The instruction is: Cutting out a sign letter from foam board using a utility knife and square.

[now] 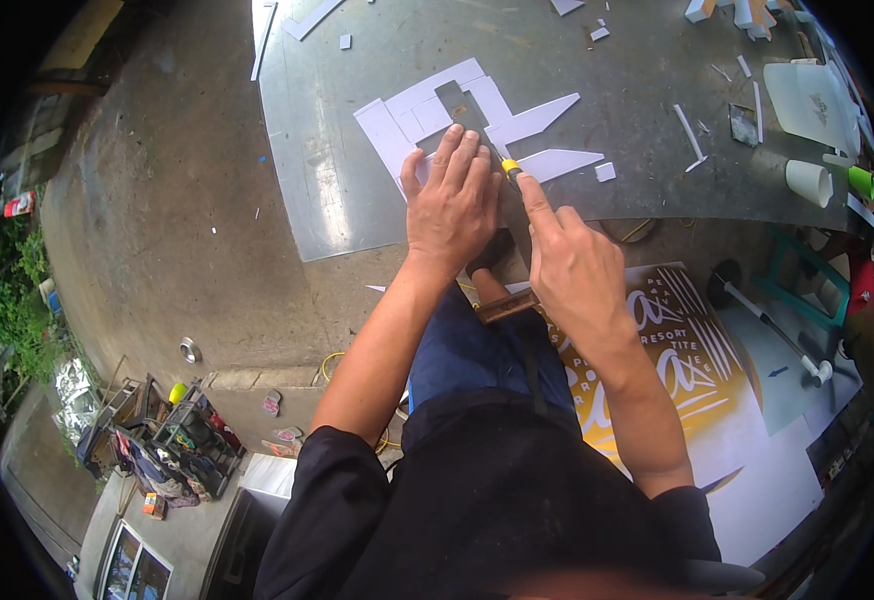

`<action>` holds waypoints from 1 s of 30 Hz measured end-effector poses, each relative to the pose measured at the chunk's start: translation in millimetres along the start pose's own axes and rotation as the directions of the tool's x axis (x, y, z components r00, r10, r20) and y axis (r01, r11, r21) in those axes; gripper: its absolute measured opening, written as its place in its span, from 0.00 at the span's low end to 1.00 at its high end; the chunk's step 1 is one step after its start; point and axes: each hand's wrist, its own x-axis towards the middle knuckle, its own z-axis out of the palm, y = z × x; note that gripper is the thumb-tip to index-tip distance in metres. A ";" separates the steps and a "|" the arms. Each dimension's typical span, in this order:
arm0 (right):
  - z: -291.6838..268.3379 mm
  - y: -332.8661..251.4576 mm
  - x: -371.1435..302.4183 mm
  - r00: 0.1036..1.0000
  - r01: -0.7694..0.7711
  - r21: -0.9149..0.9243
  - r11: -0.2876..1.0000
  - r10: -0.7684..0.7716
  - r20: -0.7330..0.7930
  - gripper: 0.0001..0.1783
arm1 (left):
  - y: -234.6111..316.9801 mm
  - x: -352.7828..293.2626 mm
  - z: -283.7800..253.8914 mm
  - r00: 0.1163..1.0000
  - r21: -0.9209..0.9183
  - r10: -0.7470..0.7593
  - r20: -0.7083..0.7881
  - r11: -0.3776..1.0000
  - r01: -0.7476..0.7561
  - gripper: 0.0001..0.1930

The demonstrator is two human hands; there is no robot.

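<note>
On the metal tabletop point(347, 150) lies a white cut-out board point(382, 135) with a rectangular opening and two pointed arms reaching right. My left hand point(449, 210) presses flat on its near edge, fingers extended and close together. My right hand point(575, 265) is closed round a yellow-and-black cutter knife point(511, 167), the index finger stretched along its top. The knife's front end meets the board just right of my left fingertips. Its blade is too small to make out, and my left hand covers part of the board.
White offcuts point(605, 172) and thin strips point(690, 138) are scattered over the tabletop. A translucent plastic container point(810, 108) and a white cup point(809, 183) stand at the right. Below the table's near edge, a printed yellow-and-white panel point(697, 380) lies beside my legs.
</note>
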 end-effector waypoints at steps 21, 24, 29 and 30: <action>-3.0 3.9 -9.0 0.987 0.018 0.092 0.996 -0.003 -0.160 0.36 | -2.0 -0.2 -0.3 1.000 0.003 0.009 0.000 1.000 -0.009 0.16; -3.2 3.3 10.0 0.984 -0.005 0.094 0.996 0.022 -0.177 0.30 | -0.4 -0.2 0.4 1.000 -0.007 0.009 -0.003 1.000 -0.009 0.17; 3.7 1.5 26.2 0.986 0.006 0.093 0.996 0.009 -0.164 0.29 | -2.1 0.6 1.4 1.000 -0.004 0.013 -0.008 1.000 -0.013 0.17; 4.0 0.6 27.1 0.988 0.000 0.093 0.996 0.014 -0.156 0.29 | -1.9 0.5 1.3 1.000 -0.002 0.013 -0.007 1.000 -0.013 0.17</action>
